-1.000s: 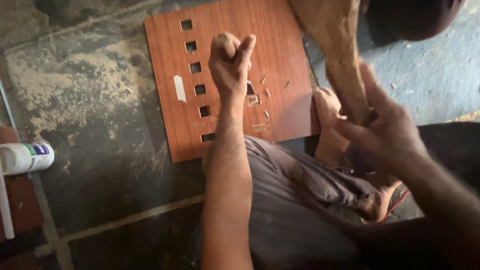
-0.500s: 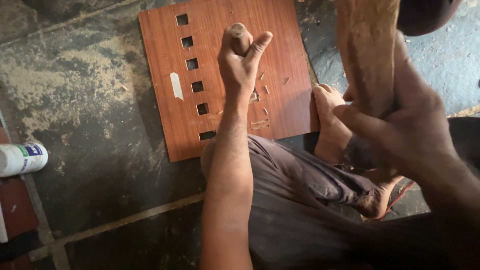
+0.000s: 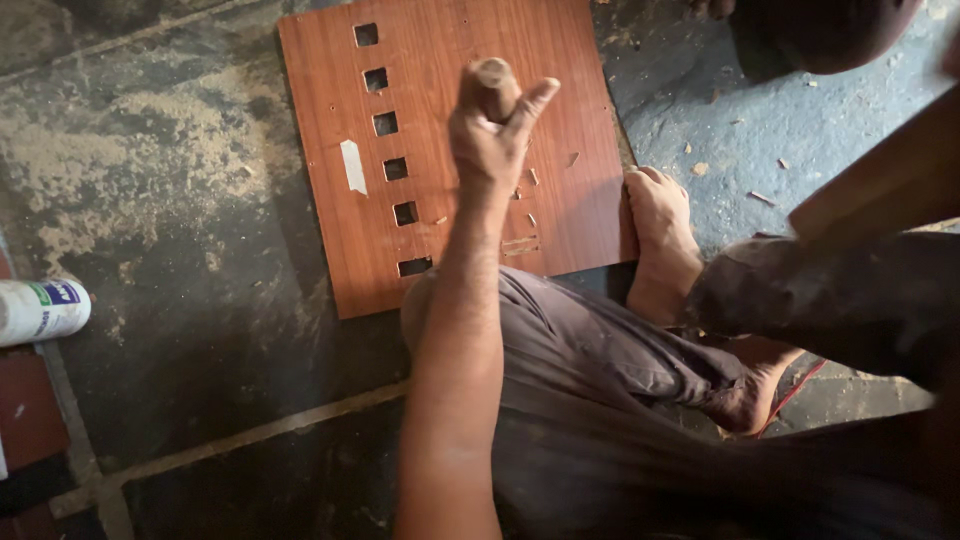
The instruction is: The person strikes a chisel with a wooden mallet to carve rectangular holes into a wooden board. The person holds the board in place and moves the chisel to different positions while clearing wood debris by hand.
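So my left hand (image 3: pixel 490 140) is fisted tight around a stubby wooden handle (image 3: pixel 493 75), thumb sticking out to the right, and the grip is pressed closed on it with the rounded end poking out the top. It's held upright over the reddish-brown wood panel (image 3: pixel 450 200), which lies flat on the dusty concrete floor (image 3: pixel 180 180). Whatever is on the business end of that handle is hidden under the fist, so I can't tell what it touches.

The panel has a column of 6 small square holes (image 3: pixel 385 123) down its left part, a pale strip (image 3: pixel 353 165) beside them, and a few scratchy marks and chips near my hand. My bare foot (image 3: pixel 660 235) presses on the panel's right edge.

My right hand is basically out of frame; only a blurry forearm (image 3: pixel 820 300) and a wooden block (image 3: pixel 880 185) show on the right, so I can't tell its grip.

A white bottle (image 3: pixel 40 310) lies on the floor at far left, well apart.
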